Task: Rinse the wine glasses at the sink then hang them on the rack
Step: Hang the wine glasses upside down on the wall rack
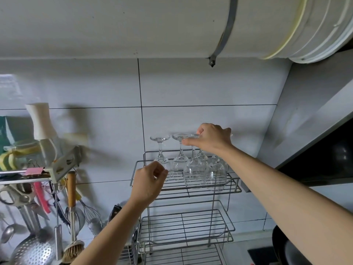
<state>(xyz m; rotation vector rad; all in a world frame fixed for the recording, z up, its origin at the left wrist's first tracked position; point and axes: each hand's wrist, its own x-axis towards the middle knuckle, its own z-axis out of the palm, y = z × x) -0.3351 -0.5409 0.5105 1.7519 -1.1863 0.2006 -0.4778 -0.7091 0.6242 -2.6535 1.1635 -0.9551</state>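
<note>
Left of the left hand [148, 183], a whisk [91, 213], a wooden-handled brush [71, 190], a slotted ladle [34, 249] and scissors [24, 197] hang under a rail [23, 181]. High above the hand runs a white duct [152, 25]. Low to its right sits a dark pan [282, 245].

Wire rack [234, 229] is doing all the carrying here. Its top shelf [191, 194] is holding the wine glasses [193, 175] upside down, with a row running along the 12 o'clock edge and two more sitting nearer, around 4 o'clock.

Glass cluster [194, 169] on top shelf [172, 188]; free middle shelf [183, 224].
</note>
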